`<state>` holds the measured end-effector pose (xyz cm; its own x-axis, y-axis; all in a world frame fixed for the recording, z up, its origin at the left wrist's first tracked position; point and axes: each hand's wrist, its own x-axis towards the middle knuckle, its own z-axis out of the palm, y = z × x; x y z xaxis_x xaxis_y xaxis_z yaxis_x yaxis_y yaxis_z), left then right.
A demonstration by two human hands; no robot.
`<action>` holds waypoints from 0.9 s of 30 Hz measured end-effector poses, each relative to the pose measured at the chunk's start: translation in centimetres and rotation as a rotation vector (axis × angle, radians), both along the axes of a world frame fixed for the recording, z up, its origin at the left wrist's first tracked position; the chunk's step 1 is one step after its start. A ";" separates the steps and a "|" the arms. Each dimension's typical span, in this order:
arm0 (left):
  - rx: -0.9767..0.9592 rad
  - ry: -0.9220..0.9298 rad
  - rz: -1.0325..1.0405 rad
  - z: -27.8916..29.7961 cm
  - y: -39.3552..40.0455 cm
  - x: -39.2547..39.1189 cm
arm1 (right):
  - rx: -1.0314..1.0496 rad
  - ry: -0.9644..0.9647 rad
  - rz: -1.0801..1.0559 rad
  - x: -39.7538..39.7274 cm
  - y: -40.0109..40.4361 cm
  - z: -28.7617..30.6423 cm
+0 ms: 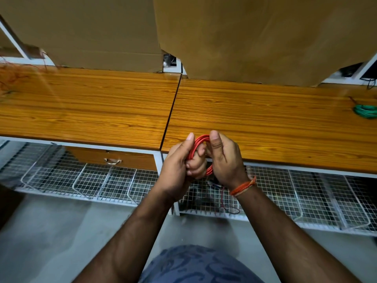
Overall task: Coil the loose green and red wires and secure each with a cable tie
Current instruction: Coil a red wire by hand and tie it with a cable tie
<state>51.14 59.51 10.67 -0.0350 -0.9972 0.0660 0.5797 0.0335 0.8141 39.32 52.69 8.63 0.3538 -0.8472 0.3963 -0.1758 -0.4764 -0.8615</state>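
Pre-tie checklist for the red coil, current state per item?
1. Red wire coil gathered into loops: ok.
2. Left hand grips the coil: ok.
3. Right hand grips the coil's other side: ok.
4. Cable tie within reach: cannot tell, none visible.
5. Loose red end tucked in: cannot tell, hidden by the fingers.
6. Green wire coil lies on the wooden table, far right: ok; whether it is tied, cannot tell.
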 end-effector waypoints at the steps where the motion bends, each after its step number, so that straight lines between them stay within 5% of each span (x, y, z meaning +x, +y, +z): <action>1: 0.008 -0.004 0.002 0.0 0.0 0.0 | 0.004 0.011 -0.005 0.0 0.0 0.0; 11: 0.206 0.186 0.255 -0.4 -0.7 -0.2 | 0.034 0.285 0.134 -2.7 0.5 -2.4; 20: 0.201 0.257 0.409 0.2 -1.5 0.2 | -0.296 0.678 0.208 -5.9 2.0 -3.1; 27: 0.206 0.355 0.450 0.3 -1.7 0.9 | -0.131 0.252 -0.156 -8.6 1.5 -2.7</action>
<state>52.08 57.82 10.99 0.3819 -0.9023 -0.1999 0.7825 0.2006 0.5894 30.76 54.18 5.94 0.3247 -0.8465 0.4220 -0.4550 -0.5309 -0.7150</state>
